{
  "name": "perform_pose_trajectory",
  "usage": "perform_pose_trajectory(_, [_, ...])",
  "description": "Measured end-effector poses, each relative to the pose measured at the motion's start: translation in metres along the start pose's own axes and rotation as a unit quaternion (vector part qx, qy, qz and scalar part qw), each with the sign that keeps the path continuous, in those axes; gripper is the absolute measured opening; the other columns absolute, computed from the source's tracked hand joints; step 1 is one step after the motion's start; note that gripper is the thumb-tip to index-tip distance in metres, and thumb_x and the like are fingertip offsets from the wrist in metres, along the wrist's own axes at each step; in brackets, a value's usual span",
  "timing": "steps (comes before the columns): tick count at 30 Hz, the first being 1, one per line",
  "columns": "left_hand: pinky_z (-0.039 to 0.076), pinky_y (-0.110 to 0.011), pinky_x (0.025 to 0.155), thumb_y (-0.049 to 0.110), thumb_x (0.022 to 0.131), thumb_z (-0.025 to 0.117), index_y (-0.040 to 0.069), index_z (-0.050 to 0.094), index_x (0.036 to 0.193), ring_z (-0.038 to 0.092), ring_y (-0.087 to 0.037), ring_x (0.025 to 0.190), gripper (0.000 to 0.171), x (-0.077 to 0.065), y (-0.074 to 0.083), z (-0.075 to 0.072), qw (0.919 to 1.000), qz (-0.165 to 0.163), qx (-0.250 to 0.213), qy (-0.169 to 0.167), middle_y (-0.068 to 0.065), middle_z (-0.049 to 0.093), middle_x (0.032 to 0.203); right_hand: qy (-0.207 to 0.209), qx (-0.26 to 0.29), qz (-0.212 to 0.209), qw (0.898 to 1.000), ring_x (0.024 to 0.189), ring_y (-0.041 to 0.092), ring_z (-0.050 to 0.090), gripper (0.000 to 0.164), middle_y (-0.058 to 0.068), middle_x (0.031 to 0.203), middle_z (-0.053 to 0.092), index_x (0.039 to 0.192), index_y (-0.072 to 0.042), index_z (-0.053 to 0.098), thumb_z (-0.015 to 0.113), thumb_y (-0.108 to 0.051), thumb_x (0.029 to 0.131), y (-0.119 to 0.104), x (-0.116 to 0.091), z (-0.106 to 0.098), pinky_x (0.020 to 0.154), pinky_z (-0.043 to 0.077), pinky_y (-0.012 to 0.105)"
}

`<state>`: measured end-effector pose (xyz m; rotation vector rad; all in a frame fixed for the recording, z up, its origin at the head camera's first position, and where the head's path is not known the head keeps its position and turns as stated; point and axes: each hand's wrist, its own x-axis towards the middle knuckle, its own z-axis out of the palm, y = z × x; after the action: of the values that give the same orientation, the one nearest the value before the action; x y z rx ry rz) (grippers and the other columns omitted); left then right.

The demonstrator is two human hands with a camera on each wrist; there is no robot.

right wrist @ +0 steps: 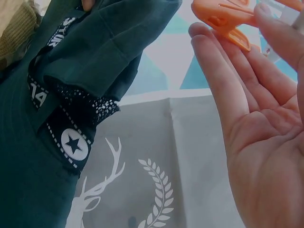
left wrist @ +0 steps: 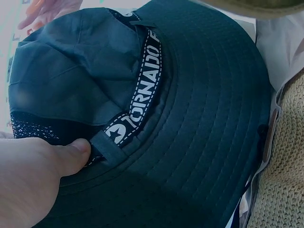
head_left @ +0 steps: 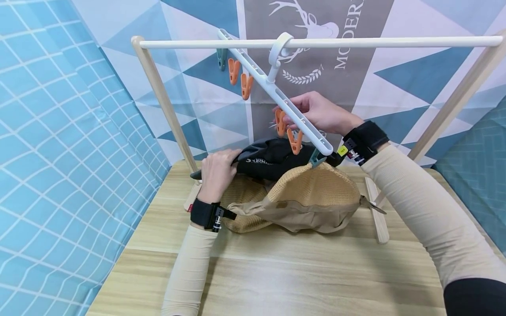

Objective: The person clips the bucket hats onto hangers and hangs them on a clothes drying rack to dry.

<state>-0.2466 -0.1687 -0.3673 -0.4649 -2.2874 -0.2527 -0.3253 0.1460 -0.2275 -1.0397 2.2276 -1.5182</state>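
From the head, the left hand (head_left: pixel 216 173) grips a dark hat (head_left: pixel 272 154) and the right hand (head_left: pixel 321 112), apart, pinches an orange clip (head_left: pixel 280 124); from the left wrist, its thumb (left wrist: pixel 69 154) lies on the hat; from the right wrist, fingertips (right wrist: pixel 201 37) meet the clip.

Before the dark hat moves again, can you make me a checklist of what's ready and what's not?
1. Left hand grips the dark hat: ok.
2. Right hand has its thumb and fingers on an orange clip: ok.
3. Dark hat is in that clip: not ok, they are apart.
4. Hanger is hooked over the white rail: ok.
5. Green clip is on the tan hat's edge: ok.
6. Hanger is level: cannot tell from this angle.
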Motion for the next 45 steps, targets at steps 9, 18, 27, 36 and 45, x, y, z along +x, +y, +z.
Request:
perform_pose_trajectory(9, [0.044,-0.044,0.049,0.018,0.111,0.072,0.013,0.085,0.126,0.072,-0.039,0.066,0.021,0.002,0.0,0.001,0.9999,-0.006,-0.007,-0.014,-0.014,0.086,0.097,-0.011,0.004,-0.021,1.0,0.107,0.02,0.085,0.032,0.004,0.113,0.088,0.142,-0.004,0.074,0.07,-0.007,0.111,-0.002,0.001,0.005,0.091,0.066,0.03])
perform_pose_trajectory(18, [0.044,-0.045,0.049,0.027,0.114,0.068,0.014,0.085,0.123,0.071,-0.038,0.064,0.023,0.003,0.003,0.001,0.9995,-0.012,0.004,-0.029,-0.014,0.084,0.09,-0.008,0.002,-0.029,1.0,0.108,0.019,0.085,0.026,0.005,0.11,0.087,0.136,-0.002,0.072,0.069,-0.004,0.111,-0.002,0.003,0.005,0.098,0.066,0.029])
perform_pose_trajectory(27, [0.044,-0.045,0.049,0.031,0.114,0.068,0.015,0.085,0.121,0.072,-0.038,0.064,0.024,0.004,0.003,0.0,0.9996,-0.016,0.002,-0.025,-0.013,0.085,0.091,0.029,0.021,-0.007,0.999,0.1,0.013,0.086,0.021,0.0,0.099,0.084,0.127,-0.001,0.073,0.07,0.004,0.106,-0.003,0.005,0.007,0.094,0.068,0.031])
perform_pose_trajectory(36, [0.039,-0.042,0.048,0.031,0.114,0.068,0.014,0.085,0.121,0.069,-0.037,0.061,0.025,0.003,0.003,0.0,0.9994,-0.017,0.002,-0.029,-0.015,0.083,0.086,0.04,0.039,-0.014,0.998,0.095,0.011,0.087,0.011,-0.001,0.097,0.086,0.111,-0.001,0.079,0.072,0.006,0.105,-0.003,0.006,0.009,0.092,0.068,0.027])
perform_pose_trajectory(45, [0.028,-0.035,0.051,0.031,0.115,0.065,0.012,0.084,0.115,0.065,-0.037,0.059,0.026,0.003,0.003,-0.004,0.9992,-0.017,0.004,-0.037,-0.016,0.078,0.079,0.039,0.049,-0.024,0.998,0.1,0.012,0.087,0.013,0.0,0.102,0.089,0.113,0.001,0.08,0.07,0.006,0.105,-0.003,0.006,0.012,0.095,0.068,0.029])
